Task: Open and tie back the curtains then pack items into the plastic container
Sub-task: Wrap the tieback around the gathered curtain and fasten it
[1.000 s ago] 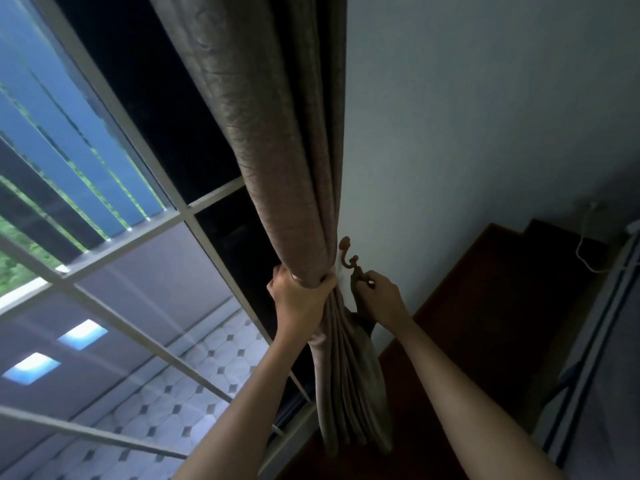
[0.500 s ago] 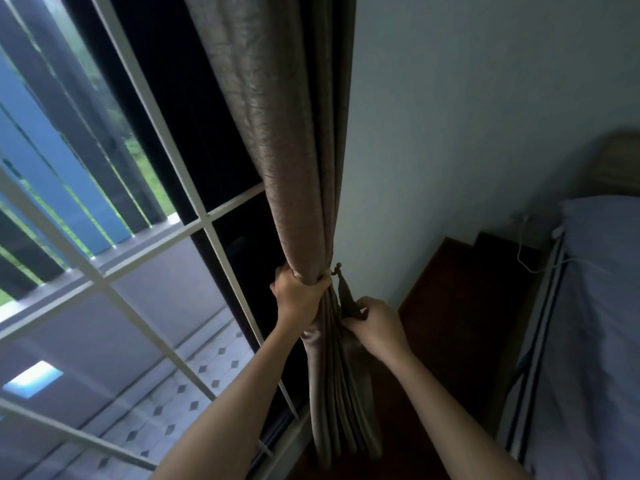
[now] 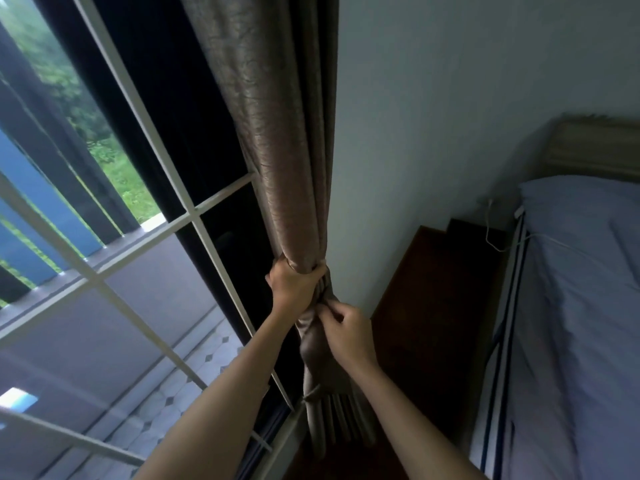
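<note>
A brown curtain (image 3: 277,140) hangs gathered into a bunch beside the wall corner, right of the window. My left hand (image 3: 294,284) grips the bunch around its narrowest part. Just below it, my right hand (image 3: 346,332) pinches the curtain fabric or a tie-back band at the bunch's right side; which of the two I cannot tell. The wall hook is hidden behind the fabric and my hands. The curtain's lower folds (image 3: 332,410) hang loose down to the floor. No plastic container is in view.
A barred glass window (image 3: 145,258) fills the left side. A bed with a bluish sheet (image 3: 571,323) stands at the right, with a white cable (image 3: 491,233) near its head. Dark wooden floor (image 3: 433,306) lies between curtain and bed.
My right hand has dropped from the wall hook down onto the curtain below my left hand. The hook has gone out of sight. The view has swung right, showing the bed.
</note>
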### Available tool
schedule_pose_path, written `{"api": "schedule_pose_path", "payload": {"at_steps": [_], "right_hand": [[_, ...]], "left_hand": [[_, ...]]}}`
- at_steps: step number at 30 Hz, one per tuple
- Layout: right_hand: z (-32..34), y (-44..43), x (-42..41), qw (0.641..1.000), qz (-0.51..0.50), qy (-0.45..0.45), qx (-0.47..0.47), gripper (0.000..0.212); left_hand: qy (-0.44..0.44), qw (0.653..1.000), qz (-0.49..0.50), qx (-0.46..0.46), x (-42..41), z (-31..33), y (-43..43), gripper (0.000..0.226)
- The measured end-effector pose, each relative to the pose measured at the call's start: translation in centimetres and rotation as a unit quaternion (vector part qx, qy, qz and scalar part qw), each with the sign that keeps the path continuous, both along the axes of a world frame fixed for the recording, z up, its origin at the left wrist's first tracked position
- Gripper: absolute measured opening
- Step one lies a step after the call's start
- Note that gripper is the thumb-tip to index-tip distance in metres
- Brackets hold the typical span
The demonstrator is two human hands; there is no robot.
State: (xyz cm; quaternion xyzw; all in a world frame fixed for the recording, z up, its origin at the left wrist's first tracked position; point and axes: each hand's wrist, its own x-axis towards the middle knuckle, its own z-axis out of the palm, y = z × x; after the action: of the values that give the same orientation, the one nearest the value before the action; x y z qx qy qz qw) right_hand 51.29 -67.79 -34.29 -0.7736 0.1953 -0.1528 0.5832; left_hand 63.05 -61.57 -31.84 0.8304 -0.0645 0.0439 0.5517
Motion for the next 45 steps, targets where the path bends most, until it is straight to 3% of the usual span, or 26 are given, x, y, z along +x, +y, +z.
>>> {"api": "schedule_pose_path", "payload": {"at_steps": [2, 4, 6, 8, 10, 13, 15, 20, 22, 25, 30, 36, 42, 45], "right_hand": [[0.0, 0.2, 0.1, 0.985, -0.013, 0.011, 0.173, 0.025], [0.5, 0.4, 0.2, 0.93, -0.031, 0.007, 0.366, 0.025], [1.1, 0.5, 0.4, 0.892, -0.055, -0.005, 0.448, 0.019], [1.2, 0.3, 0.7, 0.881, -0.075, -0.023, 0.466, 0.01], [0.8, -0.2, 1.0, 0.911, -0.081, -0.017, 0.404, 0.015], [-0.9, -1.7, 1.3, 0.981, -0.059, 0.005, 0.182, 0.028], [-1.6, -2.5, 1.8, 0.996, -0.028, -0.006, 0.086, 0.033], [-1.8, -3.5, 3.7, 0.998, 0.054, -0.005, -0.025, 0.054], [-1.8, -3.5, 4.3, 0.996, 0.081, -0.001, -0.043, 0.055], [-1.6, -3.5, 4.9, 0.994, 0.095, 0.006, -0.05, 0.039], [-1.4, -3.1, 5.4, 0.994, 0.095, 0.007, -0.053, 0.03], [-2.0, -2.2, 5.9, 0.996, 0.044, 0.009, -0.072, 0.015], [-2.8, -2.7, 6.4, 0.996, 0.035, 0.027, -0.074, 0.019], [-2.8, -3.5, 6.2, 0.996, 0.039, 0.024, -0.076, 0.023]], "left_hand": [[0.004, 1.0, -0.014, -0.001, 0.0, 0.2, 0.2, 0.042], [0.013, 1.0, -0.028, -0.006, 0.0, 0.3, 0.4, 0.043], [0.024, 0.999, -0.039, -0.003, 0.0, 0.3, 0.4, 0.039], [0.036, 0.998, -0.05, 0.001, -0.1, 0.2, 0.3, 0.039], [0.044, 0.997, -0.059, -0.007, -0.1, 0.2, 0.2, 0.045], [0.058, 0.996, -0.071, -0.015, 0.3, 0.1, 0.4, 0.048], [0.064, 0.994, -0.089, -0.022, 0.5, 0.2, 0.5, 0.053], [0.073, 0.989, -0.123, -0.041, 0.4, 0.1, 0.7, 0.048], [0.072, 0.988, -0.129, -0.047, 0.2, 0.3, 0.9, 0.04], [0.063, 0.989, -0.122, -0.05, -0.2, 0.5, 1.1, 0.034], [0.068, 0.99, -0.11, -0.05, -0.4, 0.8, 1.0, 0.038], [0.065, 0.99, -0.111, -0.055, -0.2, 0.8, 0.9, 0.03], [0.069, 0.982, -0.168, -0.044, -0.1, 1.0, 1.3, 0.059], [0.024, 0.986, -0.163, 0.025, -1.4, 1.0, 2.0, 0.083]]}}
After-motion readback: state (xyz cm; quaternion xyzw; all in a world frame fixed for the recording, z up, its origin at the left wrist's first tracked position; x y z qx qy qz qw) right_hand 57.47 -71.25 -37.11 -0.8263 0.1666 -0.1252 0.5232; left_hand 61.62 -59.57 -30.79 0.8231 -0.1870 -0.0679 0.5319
